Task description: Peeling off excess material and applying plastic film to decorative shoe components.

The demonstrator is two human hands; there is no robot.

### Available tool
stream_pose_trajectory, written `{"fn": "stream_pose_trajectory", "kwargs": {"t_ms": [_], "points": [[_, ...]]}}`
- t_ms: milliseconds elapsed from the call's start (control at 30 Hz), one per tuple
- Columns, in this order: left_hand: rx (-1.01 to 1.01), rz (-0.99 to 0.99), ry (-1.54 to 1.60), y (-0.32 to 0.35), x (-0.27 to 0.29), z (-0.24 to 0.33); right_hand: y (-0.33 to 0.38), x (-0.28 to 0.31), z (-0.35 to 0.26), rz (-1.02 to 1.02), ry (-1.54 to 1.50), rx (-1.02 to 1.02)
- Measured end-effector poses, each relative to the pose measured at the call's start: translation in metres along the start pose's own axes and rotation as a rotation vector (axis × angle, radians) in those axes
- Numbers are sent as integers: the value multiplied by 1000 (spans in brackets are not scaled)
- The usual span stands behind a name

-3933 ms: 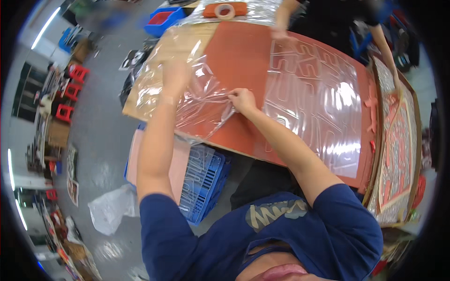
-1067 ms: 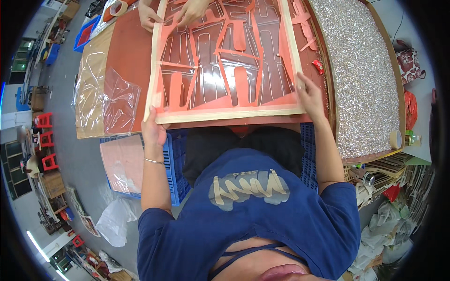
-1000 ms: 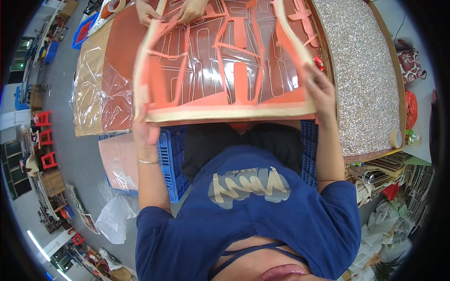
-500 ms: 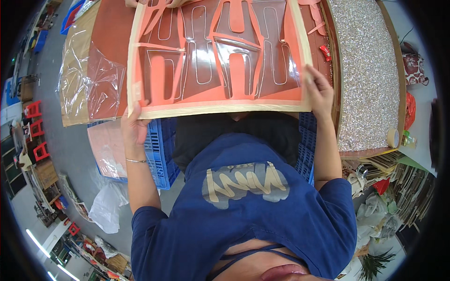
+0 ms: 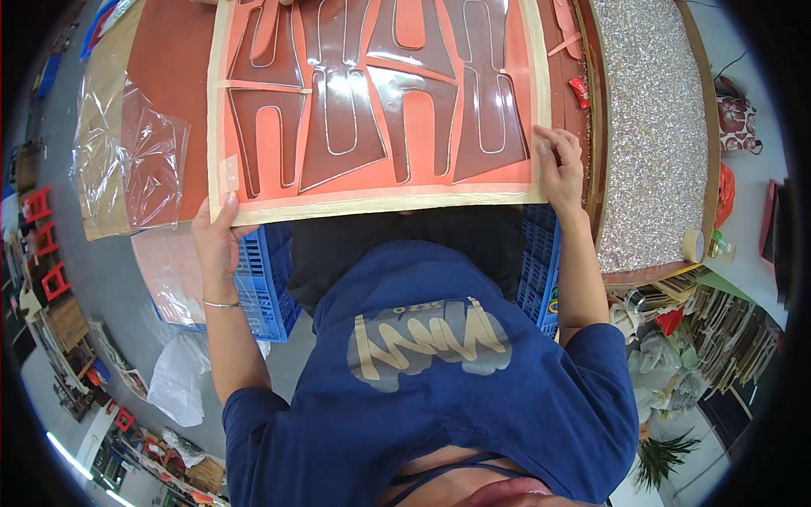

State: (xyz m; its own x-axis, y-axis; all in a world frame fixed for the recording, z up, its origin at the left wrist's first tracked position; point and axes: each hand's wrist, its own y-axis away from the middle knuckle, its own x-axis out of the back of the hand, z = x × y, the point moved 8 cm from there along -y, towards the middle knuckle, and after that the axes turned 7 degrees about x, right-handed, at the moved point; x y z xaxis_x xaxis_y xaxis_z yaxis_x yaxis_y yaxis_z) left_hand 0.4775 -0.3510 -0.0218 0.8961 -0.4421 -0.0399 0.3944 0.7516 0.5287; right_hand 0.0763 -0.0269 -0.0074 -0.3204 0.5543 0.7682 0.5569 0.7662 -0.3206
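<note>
A large coral template sheet (image 5: 498,179) with a cream taped border (image 5: 380,209) lies in front of me. Through its cut-out openings show glossy brown shapes (image 5: 338,165) outlined by pale lines. My left hand (image 5: 218,237) grips the near left corner, thumb on top and the other fingers mostly hidden below. At the right border, my right hand (image 5: 563,173) pinches the edge between thumb and bent fingers. Another person's fingers (image 5: 285,2) barely show at the far edge, top left.
Crinkled clear film (image 5: 152,156) lies on the board to the left. A glitter-covered panel (image 5: 655,127) with a tape roll (image 5: 693,245) stands at right. Blue plastic crates (image 5: 269,283) flank my legs. A small red packet (image 5: 579,93) sits beside the template.
The template's openings now line up more closely with the outlined shapes beneath. Both hands keep hold of it. In the picture, template and hands have shifted slightly left.
</note>
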Motion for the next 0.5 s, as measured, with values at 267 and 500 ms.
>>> {"fn": "stream_pose_trajectory", "kwargs": {"t_ms": [267, 500], "points": [[-4, 13, -70, -7, 8, -1, 4, 2, 0, 20, -96, -68], [2, 31, -198, -7, 8, -3, -4, 1, -16, -53, -3, 117]]}}
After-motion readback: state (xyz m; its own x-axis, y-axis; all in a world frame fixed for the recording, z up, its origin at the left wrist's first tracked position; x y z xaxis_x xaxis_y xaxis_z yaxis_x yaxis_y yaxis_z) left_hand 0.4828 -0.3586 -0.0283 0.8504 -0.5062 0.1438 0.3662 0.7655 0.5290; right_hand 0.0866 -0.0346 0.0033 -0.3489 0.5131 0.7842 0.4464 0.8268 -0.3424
